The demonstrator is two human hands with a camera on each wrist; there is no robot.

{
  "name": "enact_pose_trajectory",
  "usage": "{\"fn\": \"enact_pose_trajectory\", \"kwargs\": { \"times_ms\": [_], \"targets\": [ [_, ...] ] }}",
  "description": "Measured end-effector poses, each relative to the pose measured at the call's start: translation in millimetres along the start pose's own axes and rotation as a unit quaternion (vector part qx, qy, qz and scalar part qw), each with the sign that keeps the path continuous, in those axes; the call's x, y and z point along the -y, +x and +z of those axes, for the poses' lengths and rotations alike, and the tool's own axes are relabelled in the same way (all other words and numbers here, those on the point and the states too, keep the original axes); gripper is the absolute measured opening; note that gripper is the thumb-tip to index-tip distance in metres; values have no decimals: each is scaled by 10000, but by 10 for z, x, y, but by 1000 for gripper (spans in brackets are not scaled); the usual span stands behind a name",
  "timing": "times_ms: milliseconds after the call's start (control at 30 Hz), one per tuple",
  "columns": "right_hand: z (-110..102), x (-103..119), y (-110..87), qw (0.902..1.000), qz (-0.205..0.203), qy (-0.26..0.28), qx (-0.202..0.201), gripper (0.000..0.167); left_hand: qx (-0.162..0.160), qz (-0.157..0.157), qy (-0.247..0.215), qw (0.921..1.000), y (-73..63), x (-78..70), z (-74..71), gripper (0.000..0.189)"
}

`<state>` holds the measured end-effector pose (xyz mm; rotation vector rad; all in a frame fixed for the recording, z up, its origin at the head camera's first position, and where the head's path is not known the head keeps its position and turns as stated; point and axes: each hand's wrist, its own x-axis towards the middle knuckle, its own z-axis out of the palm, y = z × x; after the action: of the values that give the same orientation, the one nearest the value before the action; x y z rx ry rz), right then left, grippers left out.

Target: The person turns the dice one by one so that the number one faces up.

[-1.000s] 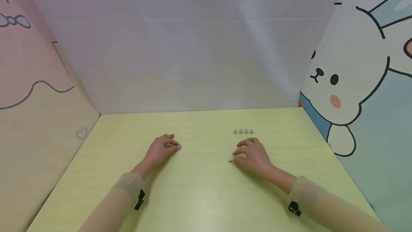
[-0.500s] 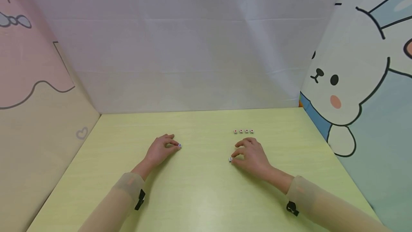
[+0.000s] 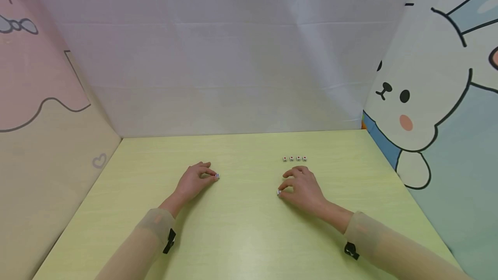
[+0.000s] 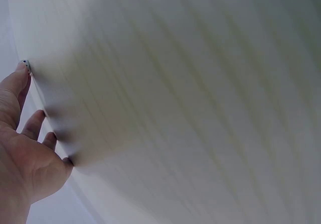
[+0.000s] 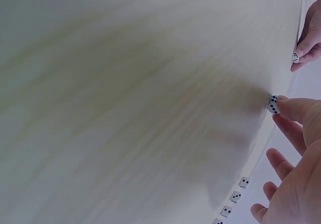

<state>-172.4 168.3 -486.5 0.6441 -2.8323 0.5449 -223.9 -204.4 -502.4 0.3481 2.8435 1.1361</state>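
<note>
Between its thumb and index finger my left hand (image 3: 194, 181) pinches a small white die (image 3: 217, 176) at the left of the table; the same die (image 4: 26, 65) shows at the fingertips in the left wrist view. My right hand (image 3: 303, 190) holds another white die (image 3: 279, 192), its thumb and index finger on either side. Black pips mark this die (image 5: 273, 105) in the right wrist view, and it touches the tabletop. The other right fingers are spread, bent a little.
Several white dice (image 3: 295, 159) with red pips on top stand in a row beyond my right hand. The pale yellow table (image 3: 249, 237) meets a white cloth backdrop (image 3: 233, 77) at the back. Printed panels stand on both sides, a rabbit panel (image 3: 439, 111) on the right.
My right hand has shifted slightly left, its thumb and index finger closing onto the die. The left hand and the row of dice have stayed put.
</note>
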Motion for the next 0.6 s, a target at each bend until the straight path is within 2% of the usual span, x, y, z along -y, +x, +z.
{"fn": "enact_pose_trajectory", "kwargs": {
  "times_ms": [600],
  "targets": [
    [4, 32, 12, 9999, 22, -139, 96, 6, 33, -31, 17, 10000, 4, -1, -2, 17]
  ]
}}
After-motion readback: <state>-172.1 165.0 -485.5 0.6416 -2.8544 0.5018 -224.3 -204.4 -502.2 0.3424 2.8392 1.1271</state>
